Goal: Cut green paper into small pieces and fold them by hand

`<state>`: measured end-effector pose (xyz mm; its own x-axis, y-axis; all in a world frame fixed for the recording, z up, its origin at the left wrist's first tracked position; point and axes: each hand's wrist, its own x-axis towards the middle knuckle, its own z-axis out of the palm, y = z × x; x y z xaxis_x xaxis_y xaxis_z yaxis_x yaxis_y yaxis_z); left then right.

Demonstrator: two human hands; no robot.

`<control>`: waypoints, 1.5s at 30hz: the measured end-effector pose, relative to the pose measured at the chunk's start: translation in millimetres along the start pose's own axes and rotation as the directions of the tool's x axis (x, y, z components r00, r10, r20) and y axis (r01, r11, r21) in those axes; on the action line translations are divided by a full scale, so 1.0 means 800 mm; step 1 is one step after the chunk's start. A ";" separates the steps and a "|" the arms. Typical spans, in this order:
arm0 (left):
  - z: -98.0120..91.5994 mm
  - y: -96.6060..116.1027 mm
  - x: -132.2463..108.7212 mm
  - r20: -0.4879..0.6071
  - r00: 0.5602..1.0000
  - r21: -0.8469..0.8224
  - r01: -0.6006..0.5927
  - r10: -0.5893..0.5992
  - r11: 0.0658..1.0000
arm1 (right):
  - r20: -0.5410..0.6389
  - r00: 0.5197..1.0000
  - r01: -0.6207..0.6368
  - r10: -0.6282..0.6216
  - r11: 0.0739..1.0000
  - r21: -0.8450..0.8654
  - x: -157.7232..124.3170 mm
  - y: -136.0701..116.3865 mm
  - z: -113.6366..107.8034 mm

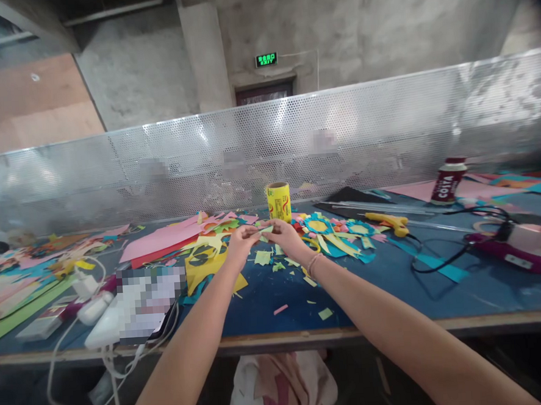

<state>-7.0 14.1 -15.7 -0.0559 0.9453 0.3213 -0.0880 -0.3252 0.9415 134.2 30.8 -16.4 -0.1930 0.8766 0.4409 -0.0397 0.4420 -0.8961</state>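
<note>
Both hands meet over the middle of the table, fingertips pinched on a small light green paper piece (267, 230). My left hand (242, 241) grips its left end, and my right hand (288, 238) has the other end. Right behind them stands a yellow tape roll (279, 202) on its end. Green paper scraps (263, 258) lie on the table just below the hands. To the left is a yellow paper sheet (205, 267) with cut-outs. Blue and yellow paper flowers (318, 224) are heaped to the right.
A yellow glue gun (386, 222) with a black cable lies at right, near a dark red COSTA bottle (449, 181) and a purple power strip (525, 254). At left are a phone (152, 301), white cables and pink paper (163, 238). A perforated metal screen (230, 150) closes the back.
</note>
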 end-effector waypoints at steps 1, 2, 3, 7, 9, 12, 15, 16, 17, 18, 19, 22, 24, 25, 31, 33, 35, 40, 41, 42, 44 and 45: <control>0.000 0.001 -0.001 -0.005 1.000 0.013 0.008 -0.008 1.000 | -0.005 1.000 0.013 -0.013 0.999 -0.031 0.000 0.000 -0.001; 0.001 0.003 -0.002 -0.007 1.000 0.036 0.014 -0.014 0.999 | -0.008 1.000 0.020 -0.020 0.998 -0.063 0.001 0.000 -0.001; 0.001 0.004 -0.002 -0.006 1.000 0.064 0.017 -0.017 0.998 | -0.010 1.000 0.018 -0.019 0.996 -0.091 0.001 0.000 -0.002; 0.000 0.009 -0.002 -0.003 1.000 0.145 0.013 -0.013 0.989 | -0.026 0.999 -0.032 0.030 0.995 -0.098 0.002 -0.002 -0.003; 0.000 0.009 -0.001 0.001 1.000 0.155 0.007 -0.007 0.988 | -0.032 0.998 -0.060 0.058 0.995 -0.078 0.003 -0.002 -0.004; -0.001 0.006 0.002 0.005 1.000 0.187 -0.004 0.003 0.982 | -0.012 0.994 -0.107 0.107 0.992 -0.072 0.005 -0.002 -0.008; 0.002 0.003 0.005 0.003 1.000 0.229 -0.025 0.025 0.973 | 0.013 0.993 -0.119 0.120 0.990 -0.075 0.010 -0.001 -0.014; 0.003 0.002 0.005 -0.001 1.000 0.234 -0.030 0.031 0.972 | 0.018 0.993 -0.116 0.118 0.991 -0.070 0.011 -0.001 -0.016; 0.004 0.002 0.005 -0.008 0.999 0.231 -0.029 0.032 0.973 | 0.021 0.993 -0.116 0.117 0.992 -0.059 0.013 0.000 -0.018; 0.005 0.003 0.005 -0.013 1.000 0.221 -0.022 0.025 0.975 | 0.026 0.992 -0.122 0.124 0.992 -0.042 0.014 0.001 -0.020; 0.006 0.003 0.004 -0.018 1.000 0.206 -0.010 0.014 0.979 | 0.032 0.990 -0.140 0.140 0.990 -0.017 0.015 0.002 -0.022; 0.006 0.007 0.002 -0.026 0.999 0.142 0.041 -0.038 0.989 | 0.074 0.971 -0.233 0.226 0.968 0.096 0.015 0.004 -0.027; 0.003 0.008 0.001 -0.023 0.998 0.105 0.065 -0.063 0.992 | 0.129 0.948 -0.308 0.290 0.939 0.151 0.015 0.005 -0.030; 0.002 0.008 0.001 -0.020 0.997 0.088 0.074 -0.072 0.993 | 0.154 0.939 -0.332 0.309 0.929 0.162 0.015 0.005 -0.032; -0.004 0.005 0.006 -0.030 0.993 -0.016 0.118 -0.118 0.993 | 0.106 0.960 -0.268 0.260 0.960 0.075 0.016 0.005 -0.031; -0.006 0.003 0.007 -0.052 0.991 -0.052 0.125 -0.127 0.991 | 0.038 0.968 -0.249 0.247 0.965 0.081 0.015 0.004 -0.029; -0.007 0.001 0.007 -0.055 0.990 -0.081 0.122 -0.126 0.989 | 0.028 0.966 -0.259 0.258 0.954 0.150 0.012 0.001 -0.027; -0.002 -0.005 0.004 -0.065 0.994 -0.097 0.084 -0.090 0.992 | 0.184 0.947 -0.286 0.263 0.951 0.113 0.001 -0.011 -0.016; -0.001 -0.005 0.004 -0.074 0.995 -0.077 0.067 -0.073 0.995 | 0.170 0.950 -0.281 0.262 0.955 0.098 -0.001 -0.012 -0.013; -0.001 -0.006 0.004 -0.079 0.996 -0.033 0.048 -0.050 0.998 | 0.150 0.953 -0.277 0.263 0.957 0.085 -0.002 -0.013 -0.010; -0.001 -0.004 0.004 -0.083 0.996 0.134 -0.008 0.019 0.991 | 0.111 0.959 -0.266 0.259 0.962 0.060 -0.003 -0.013 -0.005; -0.001 -0.003 0.004 -0.082 0.994 0.243 -0.047 0.069 0.969 | 0.096 0.962 -0.261 0.255 0.964 0.049 -0.002 -0.013 -0.003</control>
<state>-8.1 17.7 -17.0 -0.1432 0.9153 0.3763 0.1588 -0.3541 0.9216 137.7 25.0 -7.7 -0.2902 0.9378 0.1907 -0.0357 0.1885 -0.9814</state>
